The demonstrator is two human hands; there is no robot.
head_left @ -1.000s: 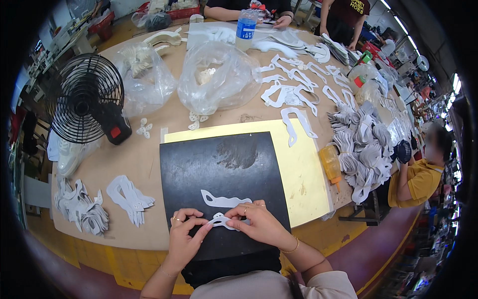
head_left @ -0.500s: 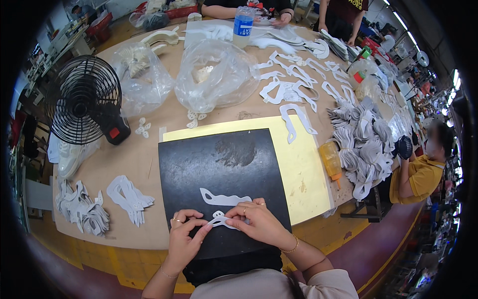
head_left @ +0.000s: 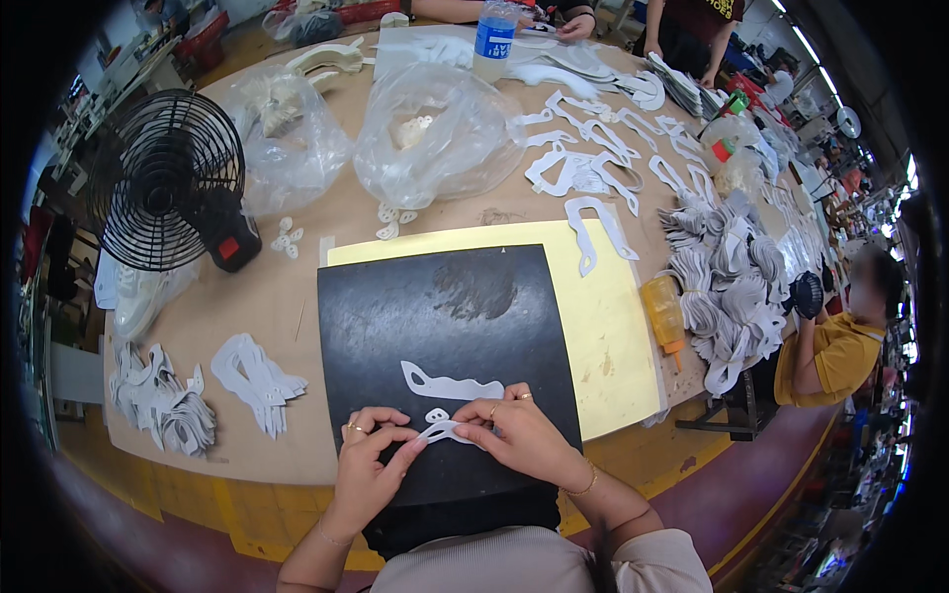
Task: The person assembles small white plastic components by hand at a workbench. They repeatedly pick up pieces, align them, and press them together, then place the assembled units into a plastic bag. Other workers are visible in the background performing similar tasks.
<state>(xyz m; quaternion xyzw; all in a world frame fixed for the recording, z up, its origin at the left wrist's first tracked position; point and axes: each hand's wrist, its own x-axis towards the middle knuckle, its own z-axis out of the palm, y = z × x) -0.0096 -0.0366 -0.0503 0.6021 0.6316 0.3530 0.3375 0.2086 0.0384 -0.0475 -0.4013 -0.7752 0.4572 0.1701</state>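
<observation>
Between left hand (head_left: 376,457) and right hand (head_left: 522,433), both pinched closed on it, was one white cutout (head_left: 439,432), one strip (head_left: 455,387) beyond.

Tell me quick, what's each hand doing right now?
Left hand: closed, pinching the left end of a thin, white, curved piece with a cut-out.
Right hand: closed, pinching the same piece farther right.

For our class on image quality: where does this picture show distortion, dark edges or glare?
Head view: black surround at the corners; the table curving along its near edge, fisheye-style; a bright strip light at upper right; soft sheen on the black board; the held white cutout pale, yet distinct against the board.
</observation>
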